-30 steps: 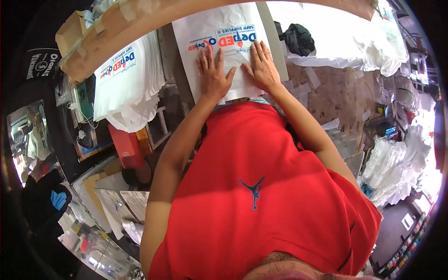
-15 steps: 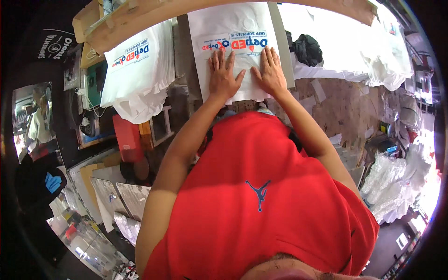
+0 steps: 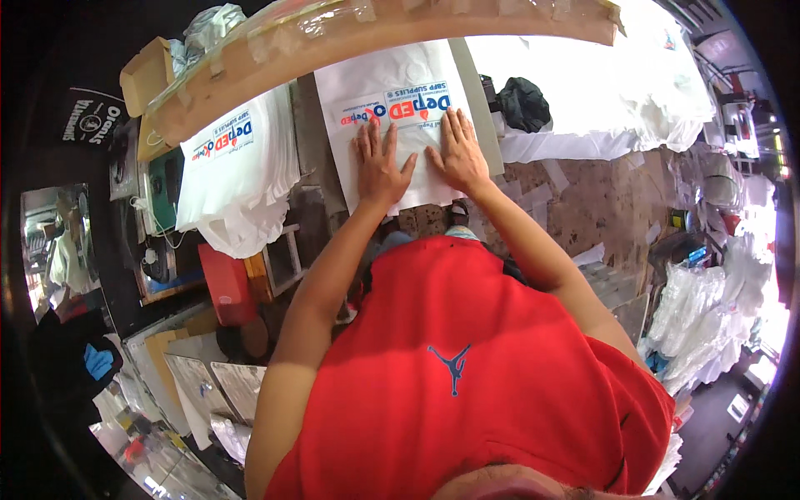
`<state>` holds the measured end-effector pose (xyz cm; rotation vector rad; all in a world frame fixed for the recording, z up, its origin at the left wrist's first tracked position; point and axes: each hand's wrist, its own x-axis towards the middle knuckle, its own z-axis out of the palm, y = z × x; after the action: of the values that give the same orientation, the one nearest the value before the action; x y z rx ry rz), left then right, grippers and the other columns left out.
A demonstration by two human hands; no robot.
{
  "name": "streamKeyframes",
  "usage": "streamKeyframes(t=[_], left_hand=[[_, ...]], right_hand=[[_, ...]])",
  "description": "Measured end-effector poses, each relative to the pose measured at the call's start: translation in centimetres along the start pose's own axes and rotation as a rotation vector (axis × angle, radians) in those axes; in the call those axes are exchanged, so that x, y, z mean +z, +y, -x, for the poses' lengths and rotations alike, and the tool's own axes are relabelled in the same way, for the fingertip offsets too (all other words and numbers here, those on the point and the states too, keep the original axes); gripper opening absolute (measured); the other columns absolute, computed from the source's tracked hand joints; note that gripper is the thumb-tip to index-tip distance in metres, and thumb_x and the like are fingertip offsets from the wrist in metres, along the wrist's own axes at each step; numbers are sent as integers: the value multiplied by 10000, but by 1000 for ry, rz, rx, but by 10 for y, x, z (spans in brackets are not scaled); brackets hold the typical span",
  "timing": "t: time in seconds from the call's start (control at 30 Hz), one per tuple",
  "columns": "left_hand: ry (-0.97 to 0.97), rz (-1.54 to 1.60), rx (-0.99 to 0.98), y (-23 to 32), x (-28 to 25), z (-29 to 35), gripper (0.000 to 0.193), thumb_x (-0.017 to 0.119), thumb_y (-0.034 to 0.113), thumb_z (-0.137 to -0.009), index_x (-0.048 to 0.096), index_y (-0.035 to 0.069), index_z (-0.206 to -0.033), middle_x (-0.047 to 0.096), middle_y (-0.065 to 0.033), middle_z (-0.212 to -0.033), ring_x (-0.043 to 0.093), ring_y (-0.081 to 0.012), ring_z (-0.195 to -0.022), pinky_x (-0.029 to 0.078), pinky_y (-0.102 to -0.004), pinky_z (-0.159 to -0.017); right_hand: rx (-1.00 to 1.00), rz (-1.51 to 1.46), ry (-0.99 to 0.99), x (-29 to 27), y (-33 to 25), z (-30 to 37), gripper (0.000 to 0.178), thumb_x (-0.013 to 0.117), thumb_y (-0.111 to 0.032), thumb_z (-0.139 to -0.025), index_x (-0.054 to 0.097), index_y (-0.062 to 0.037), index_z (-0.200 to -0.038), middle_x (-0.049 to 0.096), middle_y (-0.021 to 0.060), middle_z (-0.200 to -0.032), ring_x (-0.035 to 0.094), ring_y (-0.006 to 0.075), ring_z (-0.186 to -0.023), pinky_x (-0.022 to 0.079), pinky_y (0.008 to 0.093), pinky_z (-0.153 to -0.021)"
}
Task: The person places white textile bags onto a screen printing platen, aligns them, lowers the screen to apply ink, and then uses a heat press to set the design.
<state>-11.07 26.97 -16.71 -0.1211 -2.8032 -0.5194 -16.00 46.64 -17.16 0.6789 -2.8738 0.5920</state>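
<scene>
A white cloth-like sheet with blue and red print point(image 3: 375, 71) lies flat on a grey board point(image 3: 487, 125) in front of me. My left hand point(image 3: 383, 177) rests palm down on its near left part, fingers pointing away, with the tips at the lower edge of the print. Beside it my right hand point(image 3: 462, 158) presses flat on the near right part, thumb spread toward the left hand. Neither hand grips anything. To the left, a thick stack of white sheets with the same print point(image 3: 217, 183) droops over its support at the near edge.
A long taped cardboard piece point(image 3: 333, 42) spans above the sheet's far end. White sheets point(image 3: 600, 100) cover the right side, with a crumpled black item point(image 3: 525, 104) on them. A worn brown wooden surface point(image 3: 617, 200) lies nearer. A red box-like object point(image 3: 225, 287) stands below the left stack.
My view has tilted, so the scene sits lower and slightly left, and more of the cardboard piece shows. Both hands stay flat at about the same spots on the sheet.
</scene>
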Motion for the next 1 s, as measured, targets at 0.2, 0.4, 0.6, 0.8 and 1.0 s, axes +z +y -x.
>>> streamKeyframes(t=[0.2, 0.4, 0.6, 0.8, 1.0], left_hand=[[-14, -29, 0, 3, -5, -3, 766, 633, 476, -922, 409, 67, -1529, 314, -292, -1580, 237, -482, -1477, 150, -645, -1200], [9, -19, 3, 2, -8, -4, 768, 637, 467, -916, 408, 69, -1532, 271, -261, -1612, 244, -470, -1476, 148, -638, -1204], [-41, -8, -23, 2, -7, 0, 771, 615, 485, -925, 398, 74, -1542, 251, -263, -1621, 227, -476, -1485, 152, -644, -1200], [-26, -8, -18, 2, -10, -1, 736, 616, 471, -930, 425, 91, -1531, 255, -267, -1618, 225, -477, -1486, 151, -632, -1207], [-41, -20, -21, 0, -10, -6, 719, 614, 472, -930, 422, 146, -1542, 260, -245, -1627, 225, -471, -1487, 147, -622, -1212]], right_hand=[[-4, -14, 7, 1, 0, -3, 793, 549, -428, -977, 320, 122, -1501, 271, 273, -1612, 194, 413, -1527, 177, 479, -1250], [-6, -29, 4, -4, -1, -3, 794, 555, -419, -971, 321, 130, -1494, 270, 276, -1611, 192, 420, -1526, 177, 484, -1248], [-29, -51, 3, 2, 1, -1, 797, 567, -405, -963, 322, 144, -1485, 280, 292, -1600, 207, 425, -1521, 178, 490, -1247], [-30, -37, 51, 0, -2, -3, 780, 596, -381, -949, 349, 137, -1477, 305, 298, -1586, 231, 434, -1511, 192, 493, -1243], [-35, -40, 61, 3, 0, -6, 780, 591, -395, -954, 356, 139, -1472, 316, 298, -1579, 234, 434, -1508, 194, 492, -1242]])
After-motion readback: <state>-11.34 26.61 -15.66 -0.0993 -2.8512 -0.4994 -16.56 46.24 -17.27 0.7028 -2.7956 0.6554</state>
